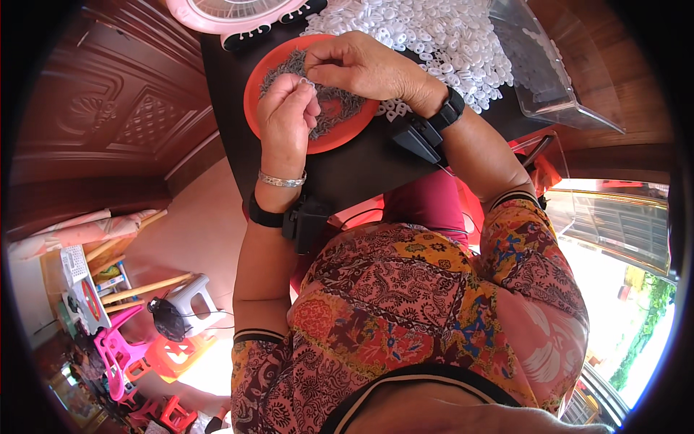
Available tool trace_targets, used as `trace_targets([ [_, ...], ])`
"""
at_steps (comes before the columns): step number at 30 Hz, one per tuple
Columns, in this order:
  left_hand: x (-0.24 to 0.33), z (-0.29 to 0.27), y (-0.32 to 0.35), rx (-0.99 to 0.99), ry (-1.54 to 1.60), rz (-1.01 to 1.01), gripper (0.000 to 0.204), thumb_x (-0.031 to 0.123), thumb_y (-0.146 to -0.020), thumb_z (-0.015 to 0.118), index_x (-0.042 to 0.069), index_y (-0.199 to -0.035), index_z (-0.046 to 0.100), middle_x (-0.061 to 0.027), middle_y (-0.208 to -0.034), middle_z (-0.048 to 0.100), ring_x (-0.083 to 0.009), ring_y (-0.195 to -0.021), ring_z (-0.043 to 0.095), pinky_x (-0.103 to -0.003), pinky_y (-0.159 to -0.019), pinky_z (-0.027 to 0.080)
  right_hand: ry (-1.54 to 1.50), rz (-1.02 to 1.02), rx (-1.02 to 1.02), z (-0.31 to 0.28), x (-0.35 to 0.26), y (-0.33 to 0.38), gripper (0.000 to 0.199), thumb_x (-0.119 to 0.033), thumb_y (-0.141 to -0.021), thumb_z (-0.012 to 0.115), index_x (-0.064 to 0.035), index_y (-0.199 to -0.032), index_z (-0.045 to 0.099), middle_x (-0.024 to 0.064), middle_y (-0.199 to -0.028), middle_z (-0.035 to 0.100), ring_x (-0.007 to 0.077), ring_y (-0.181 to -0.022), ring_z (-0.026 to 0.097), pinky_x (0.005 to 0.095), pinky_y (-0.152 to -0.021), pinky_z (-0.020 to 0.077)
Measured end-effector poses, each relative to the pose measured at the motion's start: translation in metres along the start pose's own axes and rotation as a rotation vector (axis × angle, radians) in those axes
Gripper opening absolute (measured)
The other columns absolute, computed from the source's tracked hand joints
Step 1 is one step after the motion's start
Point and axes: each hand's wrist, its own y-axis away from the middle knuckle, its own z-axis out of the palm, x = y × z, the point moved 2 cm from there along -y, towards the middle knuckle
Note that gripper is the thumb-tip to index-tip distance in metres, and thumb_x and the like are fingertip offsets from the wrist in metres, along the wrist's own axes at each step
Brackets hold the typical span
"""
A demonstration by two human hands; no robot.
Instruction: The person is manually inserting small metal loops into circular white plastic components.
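Over an orange-red round plate [251, 94], my left hand [283, 119] pinches a small white plastic piece [308, 82] between thumb and forefinger. Close beside it, just to the right and a little farther away, my right hand [365, 66] has its thumb and forefinger curled together. Whatever those fingers hold is too small or hidden to tell. Many small grey pieces [340, 107] lie heaped in the plate beneath both hands. Beyond my right hand spreads a large pile of white oval plastic pieces [441, 36], some with holes.
A dark table [347, 170] bears the plate and pile. A clear plastic bin [542, 69] lies tipped at the pile's right. At the far left stands a pink round appliance [235, 16] with black feet. Stools, among them a grey one [199, 304], stand at the lower left.
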Motion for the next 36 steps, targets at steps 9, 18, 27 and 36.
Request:
trace_targets([
  [9, -0.001, 0.004, 0.003, 0.029, 0.033, 0.013, 0.011, 0.011, -0.086, 0.052, 0.003, -0.08, 0.055, -0.0008, -0.061, 0.052, -0.0055, -0.05, 0.043, -0.019, -0.045, 0.034, 0.096, -0.067, 0.058, 0.004, -0.003, 0.001, 0.014, -0.015, -0.082, 0.058, -0.0013, -0.083, 0.061, 0.0057, -0.066, 0.057, 0.0116, -0.061, 0.051, 0.0273, -0.058, 0.0422],
  [18, -0.004, -0.007, -0.006, 0.032, 0.016, -0.004, 0.013, 0.014, -0.086, 0.052, 0.005, -0.078, 0.056, -0.0014, -0.062, 0.055, -0.0066, -0.05, 0.046, -0.019, -0.046, 0.035, 0.229, -0.036, 0.151, -0.011, 0.001, 0.0, 0.021, -0.025, -0.082, 0.06, -0.0053, -0.086, 0.064, 0.0115, -0.07, 0.062, 0.022, -0.062, 0.058, 0.0327, -0.06, 0.0453],
  [27, 0.002, -0.007, -0.007, 0.02, 0.082, -0.028, 0.016, 0.016, -0.088, 0.051, 0.004, -0.078, 0.056, -0.0028, -0.064, 0.056, -0.0082, -0.052, 0.048, -0.02, -0.05, 0.037, 0.854, 0.265, 0.291, -0.101, 0.068, 0.037, 0.015, -0.019, -0.069, 0.062, -0.0129, -0.082, 0.064, 0.0056, -0.08, 0.065, 0.0286, -0.08, 0.061, 0.0398, -0.067, 0.0478],
  [36, 0.002, -0.008, -0.006, 0.023, 0.082, -0.023, 0.015, 0.016, -0.088, 0.05, 0.003, -0.082, 0.056, -0.0033, -0.066, 0.056, -0.0089, -0.054, 0.048, -0.021, -0.05, 0.036, 0.983, 0.361, 0.129, -0.081, 0.058, 0.023, 0.016, -0.007, -0.068, 0.056, -0.0077, -0.078, 0.068, 0.015, -0.083, 0.066, 0.0347, -0.083, 0.063, 0.0441, -0.069, 0.0503],
])
